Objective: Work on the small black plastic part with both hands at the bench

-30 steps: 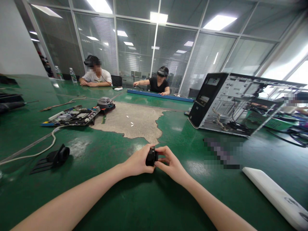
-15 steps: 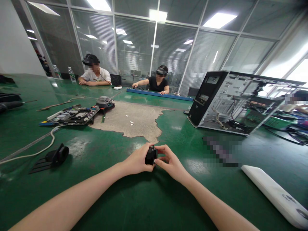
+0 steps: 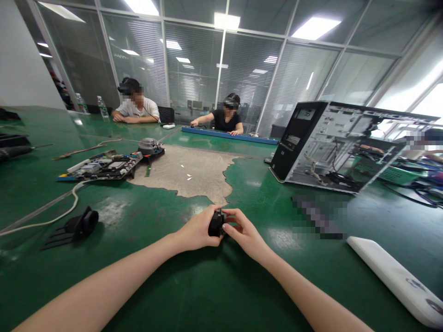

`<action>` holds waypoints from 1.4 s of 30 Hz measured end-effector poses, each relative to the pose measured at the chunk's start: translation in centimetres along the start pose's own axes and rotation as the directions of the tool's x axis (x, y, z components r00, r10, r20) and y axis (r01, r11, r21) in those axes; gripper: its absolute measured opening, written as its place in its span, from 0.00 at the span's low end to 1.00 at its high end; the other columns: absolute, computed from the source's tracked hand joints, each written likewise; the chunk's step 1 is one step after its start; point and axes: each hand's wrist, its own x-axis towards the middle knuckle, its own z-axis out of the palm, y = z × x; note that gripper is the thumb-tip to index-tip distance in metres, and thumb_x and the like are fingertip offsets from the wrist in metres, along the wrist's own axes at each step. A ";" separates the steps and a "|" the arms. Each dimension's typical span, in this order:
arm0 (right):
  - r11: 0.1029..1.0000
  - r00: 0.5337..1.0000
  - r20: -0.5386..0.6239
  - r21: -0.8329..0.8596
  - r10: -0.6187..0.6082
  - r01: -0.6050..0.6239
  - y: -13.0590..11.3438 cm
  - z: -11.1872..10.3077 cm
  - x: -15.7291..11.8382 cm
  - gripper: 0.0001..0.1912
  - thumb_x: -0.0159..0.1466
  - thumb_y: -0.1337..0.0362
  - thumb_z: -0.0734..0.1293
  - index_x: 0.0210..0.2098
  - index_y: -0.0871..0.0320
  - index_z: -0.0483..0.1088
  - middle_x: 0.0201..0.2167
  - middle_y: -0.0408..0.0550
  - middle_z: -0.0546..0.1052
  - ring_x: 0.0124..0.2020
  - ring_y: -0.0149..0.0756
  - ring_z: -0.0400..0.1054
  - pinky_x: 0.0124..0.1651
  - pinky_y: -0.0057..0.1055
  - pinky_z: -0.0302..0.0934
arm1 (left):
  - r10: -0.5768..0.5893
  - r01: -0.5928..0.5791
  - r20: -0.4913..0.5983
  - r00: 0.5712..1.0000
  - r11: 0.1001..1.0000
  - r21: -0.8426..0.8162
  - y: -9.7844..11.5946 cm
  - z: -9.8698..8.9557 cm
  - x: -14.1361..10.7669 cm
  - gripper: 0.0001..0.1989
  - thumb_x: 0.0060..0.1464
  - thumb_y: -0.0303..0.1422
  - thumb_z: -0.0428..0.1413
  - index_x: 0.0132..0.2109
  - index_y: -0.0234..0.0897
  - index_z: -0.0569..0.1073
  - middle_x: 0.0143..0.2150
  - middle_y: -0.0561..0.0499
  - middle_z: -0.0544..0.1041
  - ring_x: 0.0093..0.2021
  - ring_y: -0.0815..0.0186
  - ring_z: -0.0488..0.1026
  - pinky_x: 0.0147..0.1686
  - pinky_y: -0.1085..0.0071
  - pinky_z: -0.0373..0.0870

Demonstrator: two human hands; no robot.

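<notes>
A small black block-shaped part (image 3: 215,224) is held just above the green table (image 3: 214,286) in front of me; its exact kind does not show. My left hand (image 3: 199,228) wraps round it from the left, thumb below and fingers behind. From the right, my right hand (image 3: 244,230) pinches the part's right side between thumb and fingertips. The fingers hide much of its far side. Off to the left lies a black plastic piece with a round duct and slats (image 3: 78,226), which neither hand touches.
At the left sits a circuit board (image 3: 104,166) beside a round cooler fan (image 3: 149,146), with a white cable (image 3: 74,198) nearby. An opened computer case (image 3: 325,147) stands at the right. A white long panel (image 3: 391,276) lies front right. Two people sit across, near a blue bar (image 3: 228,135).
My right thumb and fingers have shifted slightly on the black part's right side. The left hand keeps its hold, and the other things on the table stay put.
</notes>
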 end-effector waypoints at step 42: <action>0.996 1.000 -0.017 0.084 -0.015 0.017 0.3 0.3 0.1 0.09 0.57 0.65 0.62 0.38 0.54 0.61 0.41 0.45 0.65 0.43 0.34 0.64 0.42 0.32 0.62 | 0.016 -0.016 -0.007 1.000 1.000 -0.002 0.0 0.0 0.0 0.33 0.38 0.29 0.56 0.53 0.37 0.54 0.46 0.47 0.67 0.43 0.59 0.67 0.42 0.66 0.64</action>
